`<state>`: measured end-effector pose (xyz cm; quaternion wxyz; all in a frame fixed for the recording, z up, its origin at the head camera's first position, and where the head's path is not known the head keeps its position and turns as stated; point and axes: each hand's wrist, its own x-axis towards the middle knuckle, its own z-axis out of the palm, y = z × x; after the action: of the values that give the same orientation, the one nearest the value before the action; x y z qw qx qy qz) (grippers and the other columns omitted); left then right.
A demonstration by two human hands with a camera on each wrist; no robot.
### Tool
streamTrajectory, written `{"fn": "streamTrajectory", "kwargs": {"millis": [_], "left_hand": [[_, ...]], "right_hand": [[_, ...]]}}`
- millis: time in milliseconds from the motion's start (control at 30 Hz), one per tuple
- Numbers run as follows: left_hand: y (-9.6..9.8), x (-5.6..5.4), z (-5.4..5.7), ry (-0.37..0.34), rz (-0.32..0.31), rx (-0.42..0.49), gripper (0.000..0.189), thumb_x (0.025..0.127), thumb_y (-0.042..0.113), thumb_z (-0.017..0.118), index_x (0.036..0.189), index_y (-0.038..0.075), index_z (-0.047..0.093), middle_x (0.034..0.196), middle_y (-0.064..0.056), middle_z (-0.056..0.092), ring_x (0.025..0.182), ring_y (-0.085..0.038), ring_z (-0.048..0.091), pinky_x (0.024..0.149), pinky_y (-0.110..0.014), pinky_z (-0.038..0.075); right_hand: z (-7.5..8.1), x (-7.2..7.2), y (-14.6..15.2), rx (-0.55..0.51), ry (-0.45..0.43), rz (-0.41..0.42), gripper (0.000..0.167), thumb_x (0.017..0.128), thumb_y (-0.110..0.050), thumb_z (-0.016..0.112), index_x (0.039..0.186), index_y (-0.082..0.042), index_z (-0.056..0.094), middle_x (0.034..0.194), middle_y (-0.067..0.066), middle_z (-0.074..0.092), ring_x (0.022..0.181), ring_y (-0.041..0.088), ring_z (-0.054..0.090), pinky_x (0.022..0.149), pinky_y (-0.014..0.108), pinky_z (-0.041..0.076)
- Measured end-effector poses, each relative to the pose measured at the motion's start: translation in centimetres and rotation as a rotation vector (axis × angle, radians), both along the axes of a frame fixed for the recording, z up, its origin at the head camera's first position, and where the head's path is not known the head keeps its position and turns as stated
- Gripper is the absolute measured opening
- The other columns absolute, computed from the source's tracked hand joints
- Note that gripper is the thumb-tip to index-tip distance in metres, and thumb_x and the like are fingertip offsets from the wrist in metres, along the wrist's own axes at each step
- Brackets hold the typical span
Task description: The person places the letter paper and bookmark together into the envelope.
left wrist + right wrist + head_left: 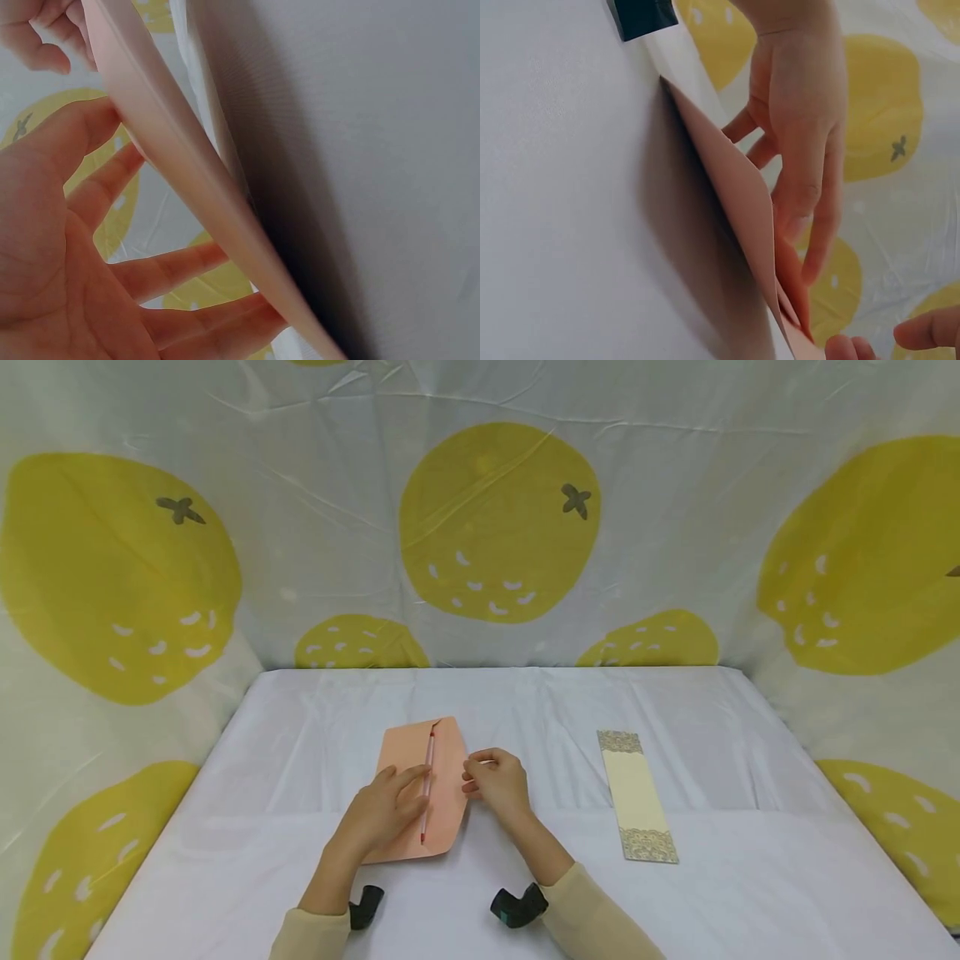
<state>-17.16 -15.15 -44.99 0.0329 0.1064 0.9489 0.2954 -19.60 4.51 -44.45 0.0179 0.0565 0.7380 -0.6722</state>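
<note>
A peach-coloured envelope (447,760) lies on the white cloth, its flap side up. Along the flap runs a thin whitish strip with red ends (424,827). My left hand (382,810) rests over the envelope, with spread fingertips touching it near that strip. The left wrist view shows those spread fingers (180,271) against the envelope. Beside the envelope's right edge is my right hand (498,781), its fingers loosely bent. In the right wrist view, the tips of the right fingers (930,330) are apart from each other, close to the envelope's edge (739,195).
On the right side of the table lies a long cream card (637,797) with patterned gold-grey ends. A white cloth (555,860) covers the table. Behind and at both sides hangs a curtain (345,535) printed with yellow fruit. A black wrist camera (519,906) sits by the right sleeve.
</note>
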Motion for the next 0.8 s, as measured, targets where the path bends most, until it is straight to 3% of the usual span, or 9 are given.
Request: {"fn": "streamTrajectory", "kwargs": {"millis": [433, 800], "left_hand": [[-0.2, 0.1, 0.0, -0.028, -0.003, 0.003, 0.045, 0.096, 0.032, 0.062, 0.140, 0.024, 0.054, 0.143, -0.032, 0.040, 0.115, -0.057, 0.050, 0.092, -0.065, 0.040], [0.0, 0.1, 0.1, -0.036, -0.011, 0.000, 0.046, 0.096, 0.033, 0.061, 0.141, 0.025, 0.053, 0.144, -0.032, 0.039, 0.118, -0.058, 0.047, 0.093, -0.066, 0.038]], "right_hand": [[0.3, 0.1, 3.7, 0.101, -0.012, -0.023, 0.023, 0.089, -0.011, 0.062, 0.107, 0.004, 0.065, 0.078, 0.008, 0.071, 0.064, 0.018, 0.068, 0.059, 0.031, 0.054], [1.4, 0.8, 7.8, 0.149, -0.016, -0.070, 0.022, 0.092, -0.009, 0.063, 0.109, 0.004, 0.064, 0.084, 0.015, 0.071, 0.068, 0.021, 0.069, 0.065, 0.037, 0.055]]}}
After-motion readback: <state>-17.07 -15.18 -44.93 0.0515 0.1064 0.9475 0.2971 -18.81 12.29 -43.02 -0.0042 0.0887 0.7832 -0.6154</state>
